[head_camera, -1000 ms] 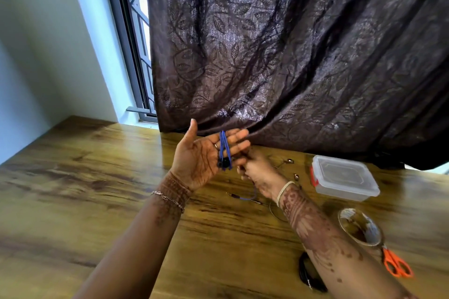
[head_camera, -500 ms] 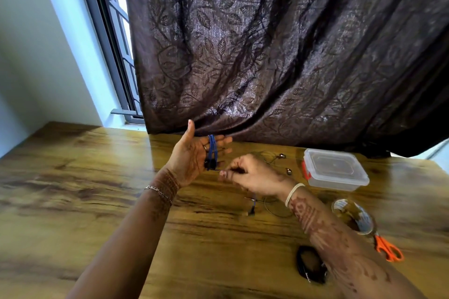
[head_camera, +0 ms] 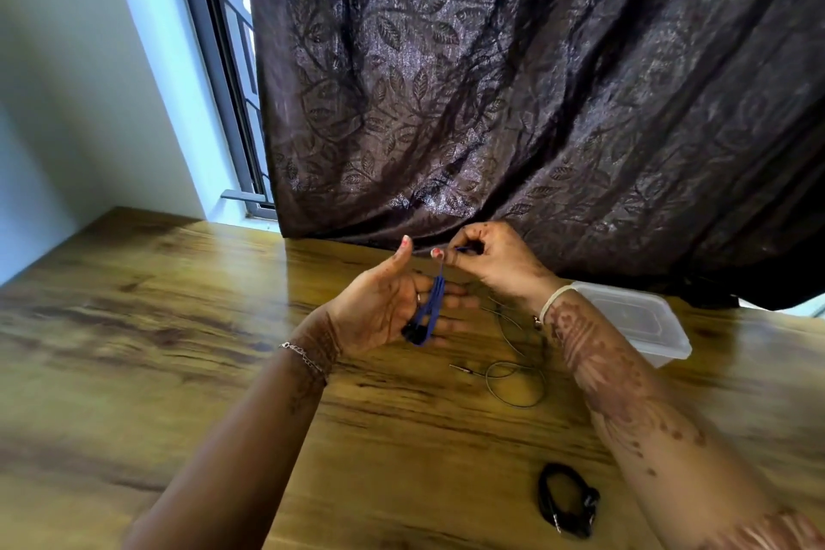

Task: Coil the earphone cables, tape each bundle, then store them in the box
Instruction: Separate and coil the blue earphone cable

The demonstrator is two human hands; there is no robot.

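Observation:
A blue earphone cable [head_camera: 431, 313] is wound in loops around the straight fingers of my left hand [head_camera: 384, 308], which is held palm up above the table. My right hand [head_camera: 491, 259] pinches the free end of that blue cable just above the left fingertips, with the strand running down to the loops. A clear plastic box [head_camera: 647, 326] with its lid on sits to the right, partly hidden by my right forearm. A coiled black earphone bundle [head_camera: 564, 500] lies near the front. A thin grey earphone cable [head_camera: 513, 375] lies loose on the table under my hands.
The wooden table [head_camera: 156, 326] runs wide to the left. A dark patterned curtain [head_camera: 513, 80] hangs down onto the table's back edge right behind my hands. A window frame [head_camera: 223, 80] and a white wall stand at the back left.
My right hand has risen from below the left fingertips to above them, drawing the blue cable's end upward. The tape roll and orange scissors have dropped out of view.

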